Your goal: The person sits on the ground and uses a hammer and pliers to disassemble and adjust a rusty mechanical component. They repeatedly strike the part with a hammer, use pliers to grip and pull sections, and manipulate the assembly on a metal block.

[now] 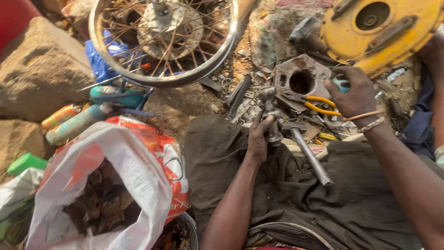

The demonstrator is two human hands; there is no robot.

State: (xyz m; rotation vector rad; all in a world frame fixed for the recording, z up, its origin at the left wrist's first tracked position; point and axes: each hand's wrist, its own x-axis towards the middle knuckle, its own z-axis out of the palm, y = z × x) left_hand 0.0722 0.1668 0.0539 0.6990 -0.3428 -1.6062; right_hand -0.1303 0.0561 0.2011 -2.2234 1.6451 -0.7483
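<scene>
Fingers of my left hand [257,139] are clamped round a small grey metal fitting [269,111], frame centre, its base on my lap. Right hand [354,95], right of centre, is curled around something teal w/ a metal bit; can't tell exactly what. Best bet, I reckon: keep the fitting upright and squeeze low, so the top stays free for the tool. Steel rod [310,157] lies across my thigh just beside, easy to knock, so keep the wrist clear. Yellow-handled pliers [319,105] sit under my right palm. Outward now: bare dirt ground, littered w/ scrap. Spoked wheel [162,41] top centre, yellow drum [379,28] top right, white-and-orange sack [111,185] lower left, rocks [41,69] upper left.
</scene>
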